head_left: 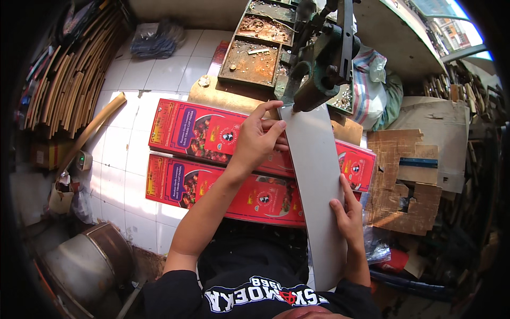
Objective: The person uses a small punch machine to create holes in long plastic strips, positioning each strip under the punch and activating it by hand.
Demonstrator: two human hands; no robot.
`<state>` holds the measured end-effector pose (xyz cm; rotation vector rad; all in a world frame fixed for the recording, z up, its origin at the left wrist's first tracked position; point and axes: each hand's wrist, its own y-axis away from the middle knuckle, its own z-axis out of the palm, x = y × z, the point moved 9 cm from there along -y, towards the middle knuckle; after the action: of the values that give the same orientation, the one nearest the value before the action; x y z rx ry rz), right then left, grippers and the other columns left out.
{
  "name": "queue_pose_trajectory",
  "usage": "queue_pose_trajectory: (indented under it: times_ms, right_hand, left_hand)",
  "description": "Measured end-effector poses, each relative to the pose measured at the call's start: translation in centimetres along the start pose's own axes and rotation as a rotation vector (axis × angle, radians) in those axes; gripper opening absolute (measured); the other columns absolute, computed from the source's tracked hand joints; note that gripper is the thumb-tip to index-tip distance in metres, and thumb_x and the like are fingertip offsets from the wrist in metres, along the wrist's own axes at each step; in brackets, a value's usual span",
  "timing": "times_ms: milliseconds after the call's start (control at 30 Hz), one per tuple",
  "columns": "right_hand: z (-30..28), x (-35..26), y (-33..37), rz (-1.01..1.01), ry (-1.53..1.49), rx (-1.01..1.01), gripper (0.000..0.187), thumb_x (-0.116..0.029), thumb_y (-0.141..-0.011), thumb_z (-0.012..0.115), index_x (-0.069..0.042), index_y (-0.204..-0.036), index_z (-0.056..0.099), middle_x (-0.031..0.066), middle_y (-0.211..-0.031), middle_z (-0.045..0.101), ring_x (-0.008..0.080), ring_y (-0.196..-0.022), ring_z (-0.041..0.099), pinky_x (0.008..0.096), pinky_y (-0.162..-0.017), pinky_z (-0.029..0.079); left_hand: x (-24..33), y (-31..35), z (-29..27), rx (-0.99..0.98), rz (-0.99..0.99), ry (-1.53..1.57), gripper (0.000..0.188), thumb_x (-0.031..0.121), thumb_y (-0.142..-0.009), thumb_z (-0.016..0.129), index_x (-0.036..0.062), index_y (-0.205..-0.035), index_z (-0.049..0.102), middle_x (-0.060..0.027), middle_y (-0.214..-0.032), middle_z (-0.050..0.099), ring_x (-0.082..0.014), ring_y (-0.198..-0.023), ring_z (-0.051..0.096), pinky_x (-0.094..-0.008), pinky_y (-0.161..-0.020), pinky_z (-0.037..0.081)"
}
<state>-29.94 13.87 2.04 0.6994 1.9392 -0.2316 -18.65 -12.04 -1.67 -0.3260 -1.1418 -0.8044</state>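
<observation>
- Head view looks down on a long grey sheet-metal strip [319, 191] that runs from the person's lap up to the dark green hand press [323, 58], its far end tucked under the press head.
- The left hand [257, 139] lies on the strip's upper left edge near the press, fingers curled together over the edge with the forefinger stretched toward the tool; its grip is closed on the strip.
- The right hand [348, 215] steadies the lower right edge, thumb on top and fingers wrapped beneath, so this grip is also clamped on the strip.
- By its look the strip is thin, stiff along its short width but likely springy over its length, smooth and a bit slippery, with edges that may be sharp; holding it by both long edges, well apart, seems the safest hold.
- Under the strip lie two red printed cartons [212, 159] side by side.
- Behind the press stands a rusty compartment tray [255, 58] with small bits.
- Torn brown cardboard [404, 186] sits to the right.
- White tiled floor [127, 154] shows to the left.
</observation>
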Motion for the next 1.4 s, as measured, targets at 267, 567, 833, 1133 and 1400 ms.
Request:
queue_pose_trajectory:
  times_ms: [267, 567, 833, 1133, 1400]
  right_hand:
    - [-0.1, 0.3, 0.1, 0.031, -0.002, 0.004, 0.062, -0.006, -0.092, 0.063, 0.000, -0.149, 0.039, 0.0248, -0.134, 0.060, 0.0209, -0.121, 0.058, 0.0303, -0.103, 0.042]
    - [0.0, 0.5, 0.0, -0.033, 0.049, 0.025, 0.062, -0.007, -0.092, 0.063, 0.000, -0.149, 0.039, 0.0240, -0.127, 0.064, 0.0164, -0.104, 0.063, 0.0279, -0.093, 0.047]
    - [-0.2, 0.2, 0.0, -0.030, 0.123, 0.034, 0.063, -0.009, -0.092, 0.065, 0.000, -0.149, 0.041, 0.0181, -0.114, 0.068, 0.0121, -0.086, 0.060, 0.0255, -0.083, 0.048]
    - [0.5, 0.4, 0.4, 0.036, -0.054, -0.014, 0.063, 0.000, -0.093, 0.059, 0.002, -0.151, 0.035, 0.0248, -0.144, 0.051, 0.0253, -0.132, 0.050, 0.0331, -0.108, 0.040]
    - [0.0, 0.3, 2.6, 0.054, -0.194, 0.083, 0.056, -0.002, -0.094, 0.061, 0.002, -0.146, 0.040, 0.0187, -0.125, 0.063, 0.0231, -0.115, 0.061, 0.0321, -0.096, 0.049]
  left_hand:
    - [0.0, 0.0, 0.1, -0.008, 0.001, 0.026, 0.044, 0.005, -0.097, 0.058, 0.0015, -0.138, 0.044, -0.0134, -0.090, 0.071, -0.0194, -0.074, 0.073, -0.0304, -0.062, 0.063]
    - [-0.1, -0.1, 0.0, -0.014, 0.006, 0.023, 0.044, 0.005, -0.097, 0.058, 0.0009, -0.138, 0.043, -0.0149, -0.092, 0.072, -0.0192, -0.073, 0.073, -0.0306, -0.062, 0.063]
    - [-0.2, 0.0, 0.0, -0.012, -0.008, 0.027, 0.045, 0.005, -0.097, 0.057, 0.0019, -0.139, 0.043, -0.0152, -0.092, 0.072, -0.0193, -0.073, 0.073, -0.0306, -0.062, 0.063]
    - [-0.1, 0.3, -0.2, 0.005, 0.007, -0.008, 0.044, 0.006, -0.097, 0.058, 0.0028, -0.138, 0.045, -0.0121, -0.086, 0.071, -0.0171, -0.070, 0.071, -0.0304, -0.062, 0.062]
    - [0.2, 0.5, 0.6, -0.042, 0.018, -0.015, 0.042, 0.005, -0.095, 0.058, 0.0035, -0.135, 0.045, -0.0126, -0.089, 0.070, -0.0179, -0.069, 0.071, -0.0294, -0.059, 0.060]
